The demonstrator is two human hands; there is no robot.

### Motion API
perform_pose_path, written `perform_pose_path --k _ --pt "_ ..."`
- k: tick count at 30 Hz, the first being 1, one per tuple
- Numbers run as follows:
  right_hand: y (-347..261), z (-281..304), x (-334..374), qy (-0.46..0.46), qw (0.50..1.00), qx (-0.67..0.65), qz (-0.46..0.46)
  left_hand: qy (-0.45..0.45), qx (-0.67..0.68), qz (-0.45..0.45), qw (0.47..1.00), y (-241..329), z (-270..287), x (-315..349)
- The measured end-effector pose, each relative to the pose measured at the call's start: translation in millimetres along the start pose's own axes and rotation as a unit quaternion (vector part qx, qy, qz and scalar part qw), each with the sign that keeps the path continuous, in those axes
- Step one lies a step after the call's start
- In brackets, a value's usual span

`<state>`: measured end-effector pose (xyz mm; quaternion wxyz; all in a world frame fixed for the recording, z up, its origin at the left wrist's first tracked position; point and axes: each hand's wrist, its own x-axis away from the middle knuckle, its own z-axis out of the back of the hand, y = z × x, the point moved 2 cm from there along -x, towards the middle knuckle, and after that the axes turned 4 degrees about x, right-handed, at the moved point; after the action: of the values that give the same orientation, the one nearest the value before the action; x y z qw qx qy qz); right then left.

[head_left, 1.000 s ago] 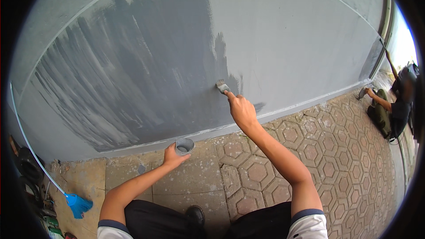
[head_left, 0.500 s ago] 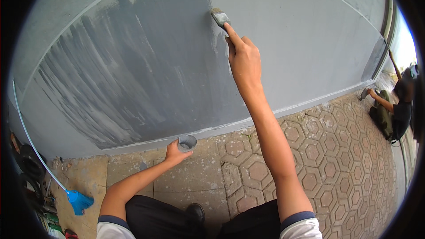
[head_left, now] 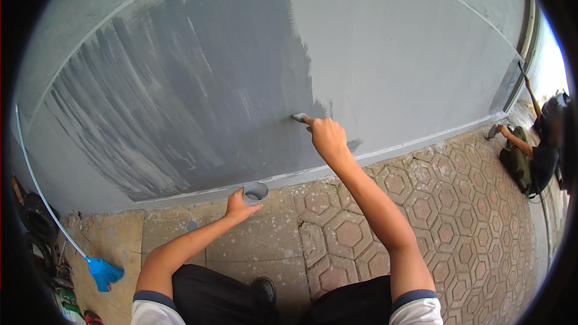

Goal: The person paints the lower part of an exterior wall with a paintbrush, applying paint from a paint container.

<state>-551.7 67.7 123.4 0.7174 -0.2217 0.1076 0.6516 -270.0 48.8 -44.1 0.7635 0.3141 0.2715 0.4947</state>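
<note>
My right hand (head_left: 329, 140) is closed round the handle of a paintbrush (head_left: 298, 118), whose bristle end meets the wall amid dark grey paint. My left hand (head_left: 240, 206) grips a small grey cup (head_left: 256, 192) by its side, low in front of the wall's foot. The cup's mouth faces up and its inside looks grey. On the wall (head_left: 397, 66), the left part carries dark grey paint (head_left: 241, 54), streaky toward the far left and more even near the brush. To the right the surface is lighter grey.
A blue broom (head_left: 105, 274) leans on the wall at the left, near black tyres (head_left: 37, 216). Hexagonal paving (head_left: 445, 204) covers the ground to the right. At the far right another person (head_left: 545, 144) crouches by the wall, holding a brush and a cup.
My right hand has brought the brush down the wall from near the top to mid-height. More dark paint shows along the edge. The left hand and cup have stayed put.
</note>
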Motion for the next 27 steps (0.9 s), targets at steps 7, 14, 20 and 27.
perform_pose_path --k 7,14,20,27 --pt "-39 109 -46 0.281 0.955 -0.095 -0.005 -0.017 0.006 -0.003 1.0 10 -2 3" --pt "-29 26 -7 0.118 0.992 -0.02 -0.05 0.002 0.001 0.004 1.0 0 10 5" --pt "6 2 5 -0.039 0.998 0.022 -0.034 -0.012 -0.002 0.02 1.0 14 7 2" --pt "-25 94 -24 0.255 0.965 -0.054 -0.029 -0.019 0.007 0.002 1.0 11 3 4"
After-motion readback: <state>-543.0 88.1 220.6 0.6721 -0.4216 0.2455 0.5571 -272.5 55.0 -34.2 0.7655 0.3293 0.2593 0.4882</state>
